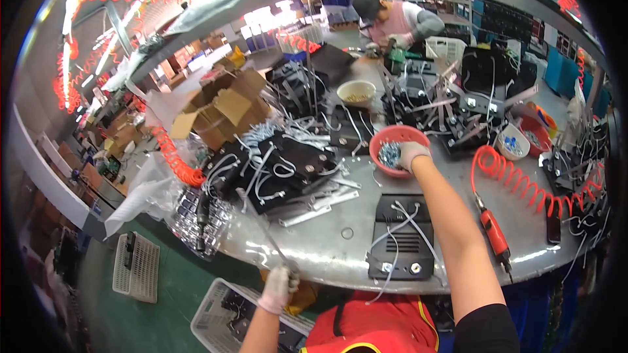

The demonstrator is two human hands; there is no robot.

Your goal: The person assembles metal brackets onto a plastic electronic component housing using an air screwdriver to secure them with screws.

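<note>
My left hand (280, 286), in a pale glove, is closed around the lower end of a thin metal strip (263, 227) that slants up over the table's front edge. Across the table my right hand (413, 154), also gloved, reaches into a red plastic bowl (418, 134) of small silvery screws (390, 152). Its fingertips are hidden among them. Below the bowl, near the front edge, lies a black panel (400, 238) with slots and white cables on top. A metal ring (347, 233) lies left of that panel.
Black panels with cables and metal strips (320, 214) are piled left. A red electric screwdriver (495, 235) on a coiled red cord (507, 170) lies right. A cream bowl (356, 93) stands farther back; a co-worker (399, 23) works across the table. White crates (136, 268) stand on the floor.
</note>
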